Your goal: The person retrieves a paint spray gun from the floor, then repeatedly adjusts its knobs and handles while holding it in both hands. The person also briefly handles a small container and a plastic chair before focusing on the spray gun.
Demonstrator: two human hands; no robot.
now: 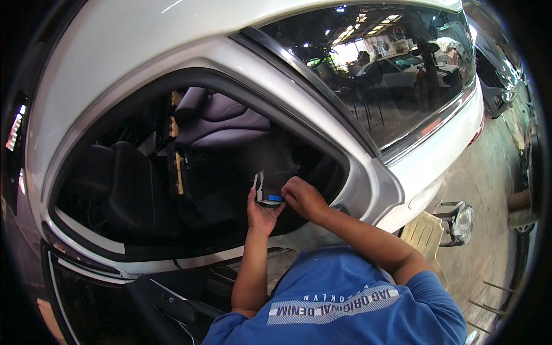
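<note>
The left hand (263,219) grasps a small box (268,199) from six o'clock, at four o'clock within the car doorway (201,73). The right hand (305,199), fingers curled, adjoins the box's three-o'clock edge; whether it grips cannot be determined.

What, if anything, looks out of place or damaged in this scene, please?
Yellowish strips inside the car, to the left of the left hand, look odd: pale against the dark seat, they may be bare padding, but I cannot tell. Nothing else stands out.

Hands (263,219) close together, right fingers (294,185) bent, forearms (250,267) bare
</note>
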